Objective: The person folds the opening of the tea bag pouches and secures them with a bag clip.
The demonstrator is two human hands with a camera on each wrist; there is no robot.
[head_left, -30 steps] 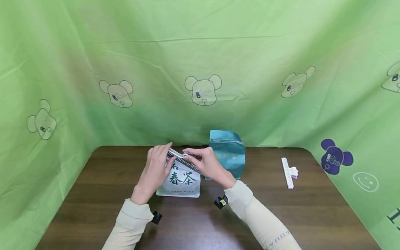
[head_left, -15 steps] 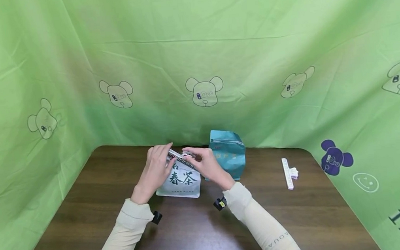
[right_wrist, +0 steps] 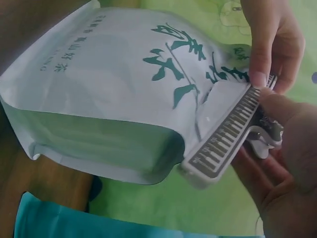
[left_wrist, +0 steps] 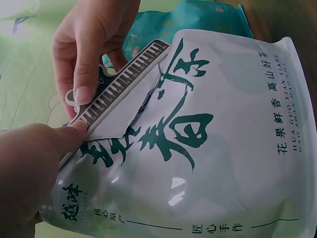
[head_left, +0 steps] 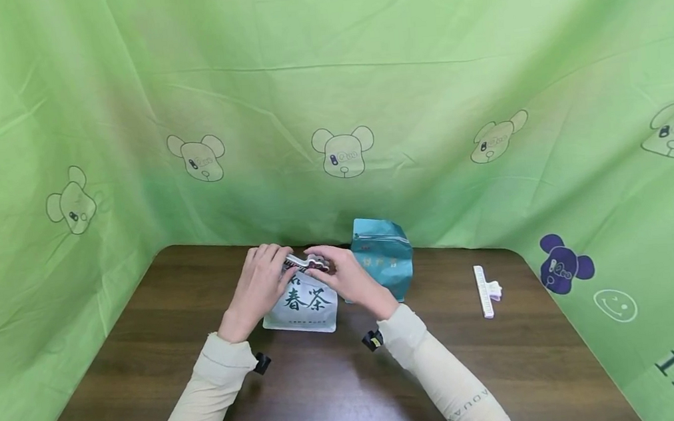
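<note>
A white tea bag (head_left: 306, 307) with green characters stands on the table, its top folded over. Across the fold lies a long sealing clip (right_wrist: 223, 141) with a piano-key pattern. My left hand (head_left: 258, 277) pinches the bag's top and one end of the clip, with the thumb on the near side in the left wrist view. My right hand (head_left: 349, 276) grips the clip's metal handle (right_wrist: 262, 141) between thumb and fingers. Behind and to the right stands a teal pouch (head_left: 383, 260), apart from the clip.
A second clip (head_left: 485, 291), white with a pale handle, lies on the right of the brown wooden table (head_left: 317, 399). Green curtain (head_left: 268, 109) hangs close behind the table's far edge and along both sides.
My right fingers have shifted slightly on the clip's handle. The clip has tilted, so its long patterned edge shows less in the head view. The bag has stayed in place.
</note>
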